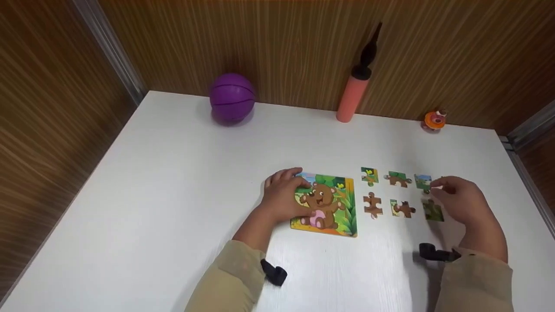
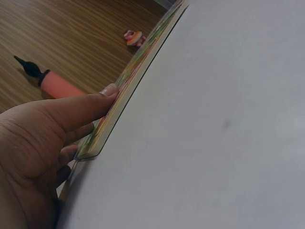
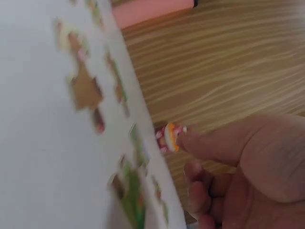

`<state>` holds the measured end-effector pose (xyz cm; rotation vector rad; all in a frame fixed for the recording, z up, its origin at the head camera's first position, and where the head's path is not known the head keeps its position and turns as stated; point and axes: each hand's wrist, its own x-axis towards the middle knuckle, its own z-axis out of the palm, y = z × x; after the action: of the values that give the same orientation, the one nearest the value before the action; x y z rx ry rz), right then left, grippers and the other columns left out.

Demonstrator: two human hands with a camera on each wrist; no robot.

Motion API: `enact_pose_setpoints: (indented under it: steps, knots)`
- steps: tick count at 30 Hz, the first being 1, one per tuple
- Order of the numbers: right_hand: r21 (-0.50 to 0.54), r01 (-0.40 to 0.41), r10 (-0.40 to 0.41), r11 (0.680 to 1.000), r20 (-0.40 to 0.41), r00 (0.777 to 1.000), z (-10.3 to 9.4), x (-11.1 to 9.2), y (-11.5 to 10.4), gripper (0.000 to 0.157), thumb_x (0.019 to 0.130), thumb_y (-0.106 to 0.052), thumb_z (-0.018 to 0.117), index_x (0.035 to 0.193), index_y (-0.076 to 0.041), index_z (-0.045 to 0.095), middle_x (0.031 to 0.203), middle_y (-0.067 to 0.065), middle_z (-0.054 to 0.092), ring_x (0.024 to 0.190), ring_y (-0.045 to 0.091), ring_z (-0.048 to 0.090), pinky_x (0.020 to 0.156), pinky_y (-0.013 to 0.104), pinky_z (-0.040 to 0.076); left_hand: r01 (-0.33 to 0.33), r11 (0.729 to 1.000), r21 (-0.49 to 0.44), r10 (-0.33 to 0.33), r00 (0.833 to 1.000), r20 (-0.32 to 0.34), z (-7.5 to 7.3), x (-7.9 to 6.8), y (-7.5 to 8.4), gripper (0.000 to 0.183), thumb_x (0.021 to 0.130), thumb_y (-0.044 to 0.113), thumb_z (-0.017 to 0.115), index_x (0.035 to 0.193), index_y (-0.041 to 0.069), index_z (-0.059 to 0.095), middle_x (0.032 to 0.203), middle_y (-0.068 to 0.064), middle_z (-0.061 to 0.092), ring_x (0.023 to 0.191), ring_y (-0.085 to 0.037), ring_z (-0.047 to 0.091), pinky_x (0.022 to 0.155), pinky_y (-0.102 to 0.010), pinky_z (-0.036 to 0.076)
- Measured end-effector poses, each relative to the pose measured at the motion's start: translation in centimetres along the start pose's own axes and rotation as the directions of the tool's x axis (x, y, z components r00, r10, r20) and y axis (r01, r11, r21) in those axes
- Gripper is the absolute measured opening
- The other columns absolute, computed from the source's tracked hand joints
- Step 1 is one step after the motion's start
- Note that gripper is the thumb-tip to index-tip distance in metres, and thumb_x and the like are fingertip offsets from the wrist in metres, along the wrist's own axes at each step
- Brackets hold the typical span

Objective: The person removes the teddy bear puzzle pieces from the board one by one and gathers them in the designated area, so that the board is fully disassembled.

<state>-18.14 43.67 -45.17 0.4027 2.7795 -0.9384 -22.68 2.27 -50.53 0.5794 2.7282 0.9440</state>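
Note:
My left hand rests over the left part of a bear puzzle, a square picture lying on the table. In the left wrist view, its straight thumb lies across the near edge of the puzzle, with the other fingers beyond. My right hand hovers at the right end of the loose pieces, its fingertips beside a blue-and-green puzzle piece. A dark green piece lies just below. The right wrist view shows the thumb apart from the bent fingers, nothing between them.
Several loose pieces lie in two rows right of the puzzle, including a bear-face piece and a brown piece. Along the wooden back panel stand a purple ball, a pink hand pump and a small orange toy figure.

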Motion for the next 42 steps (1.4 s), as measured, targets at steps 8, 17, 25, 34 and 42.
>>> enact_pose_setpoints:
  steps: [8,17,25,34,42]
  knots:
    - [-0.025,0.107,-0.106,0.994,0.033,0.994,0.7,-0.8,-3.9,0.042,0.107,-0.027,0.061,0.138,0.002,0.064,0.105,0.016,0.056,0.090,0.029,0.050,0.063,0.033,0.046,-0.002,1.000,-0.011,0.002,1.000,-0.003,-0.1,0.0,-0.1,0.066,0.076,0.054,0.092,0.129,0.021,0.070,0.168,0.000,0.037,0.155,-0.029,0.026,0.124,-0.055,0.016]
    - [0.038,0.242,-0.245,0.970,0.166,0.955,3.8,-0.9,-7.6,0.036,0.100,-0.021,0.074,0.131,-0.002,0.072,0.096,0.012,0.059,0.078,0.026,0.056,0.058,0.032,0.049,-0.005,1.000,-0.017,0.005,1.000,-0.003,0.0,0.0,-0.4,0.067,0.076,0.053,0.092,0.131,0.021,0.071,0.167,0.000,0.038,0.154,-0.030,0.027,0.123,-0.056,0.016]
    - [0.051,0.300,-0.303,0.953,0.256,0.918,7.0,-1.1,-10.2,0.027,0.094,-0.012,0.078,0.121,-0.005,0.077,0.093,0.010,0.062,0.076,0.025,0.058,0.061,0.033,0.050,-0.019,0.999,-0.033,0.019,1.000,-0.001,0.0,0.1,-0.4,0.068,0.074,0.052,0.093,0.131,0.022,0.072,0.167,-0.001,0.038,0.154,-0.030,0.027,0.123,-0.056,0.015]
    - [0.036,0.385,-0.377,0.922,0.313,0.872,10.2,-1.7,-12.1,0.029,0.083,-0.010,0.089,0.111,-0.006,0.081,0.088,0.005,0.063,0.079,0.022,0.054,0.066,0.036,0.048,-0.020,0.999,-0.041,0.019,1.000,-0.004,-0.1,0.0,-0.3,0.069,0.073,0.051,0.094,0.130,0.020,0.073,0.167,-0.001,0.039,0.154,-0.029,0.027,0.124,-0.055,0.015]
    - [0.018,0.425,-0.404,0.905,0.351,0.845,11.5,-2.1,-12.7,0.037,0.077,-0.008,0.093,0.111,-0.005,0.077,0.081,0.004,0.060,0.076,0.021,0.053,0.066,0.038,0.046,0.003,0.999,-0.038,-0.004,0.999,-0.035,0.1,0.1,-0.3,0.071,0.072,0.053,0.094,0.131,0.019,0.072,0.165,0.000,0.042,0.153,-0.028,0.030,0.123,-0.053,0.018]
